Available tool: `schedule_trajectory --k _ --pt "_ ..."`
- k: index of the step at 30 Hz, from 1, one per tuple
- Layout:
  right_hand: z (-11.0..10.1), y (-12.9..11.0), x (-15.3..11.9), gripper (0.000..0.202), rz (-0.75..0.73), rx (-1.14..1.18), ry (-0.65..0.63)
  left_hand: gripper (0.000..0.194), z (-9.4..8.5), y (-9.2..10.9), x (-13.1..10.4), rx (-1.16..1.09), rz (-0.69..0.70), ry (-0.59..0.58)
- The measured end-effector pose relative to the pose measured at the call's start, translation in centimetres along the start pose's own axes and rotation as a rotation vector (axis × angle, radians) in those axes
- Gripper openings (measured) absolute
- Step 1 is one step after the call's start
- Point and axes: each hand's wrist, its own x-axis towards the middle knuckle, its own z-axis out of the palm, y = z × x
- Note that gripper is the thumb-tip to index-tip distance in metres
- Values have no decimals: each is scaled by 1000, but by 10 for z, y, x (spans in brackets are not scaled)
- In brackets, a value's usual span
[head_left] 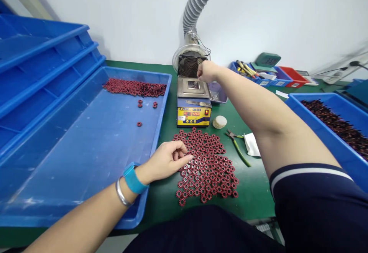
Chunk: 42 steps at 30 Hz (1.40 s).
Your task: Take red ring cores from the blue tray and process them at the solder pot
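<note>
My right hand (207, 71) reaches over the small solder pot (193, 88) at the back. Its fingers are pinched together; whatever lies between them is too small to make out. Just below them is the pot's shiny square bath (193, 85). My left hand (168, 160), with a blue band and a silver bangle at the wrist, hovers at the left edge of a spread of small red toothed ring cores (205, 168). Its fingers are loosely curled and the thumb is stretched out apart from them, with nothing visible in the hand.
A blue tray (94, 145) on the left holds a heap of red cores (135, 87). Green-handled cutters (238, 147) and a round pale pad (219, 122) lie right of the pot. A blue bin (299, 109) holds dark parts. A grey duct (198, 4) hangs behind.
</note>
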Motion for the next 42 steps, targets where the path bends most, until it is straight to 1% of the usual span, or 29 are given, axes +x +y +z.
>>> schedule_trajectory --k 7,11,14,18,21,24,26,29,30,32,34,37,40,42 --pt "4 0 2 9 29 -42 -22 20 0 0 1 20 4 -6" --pt "7 -1 3 8 -3 -44 -6 20 0 0 0 14 11 0" --pt "6 -3 2 9 3 -38 -15 21 0 -1 1 14 15 -2" --pt "-6 -7 -4 10 34 16 2 22 1 -1 1 5 9 -9" --pt "-20 -9 -16 9 58 175 50 20 1 0 0 -25 4 4" --pt "-28 -14 -37 9 32 474 84 19 1 1 0 -86 2 46" --pt "-28 -23 -58 13 3 720 57 21 0 2 0 -154 -12 112" --pt "-17 -49 -100 25 -57 1041 -23 29 -1 2 2 -321 -35 274" --pt "-12 -61 -116 29 -84 1116 -44 32 -1 2 2 -390 -37 328" --pt "-1 -86 -149 32 -102 1205 -32 38 -2 2 4 -529 -32 399" --pt "11 -110 -178 28 -109 1229 40 42 -2 2 4 -640 -30 428" --pt "27 -133 -208 16 -160 1118 237 46 -2 6 3 -732 -43 438" --pt "40 -143 -221 9 -255 952 430 44 0 10 2 -729 -48 449" --pt "46 -146 -225 8 -299 888 504 41 1 12 2 -687 -48 443"
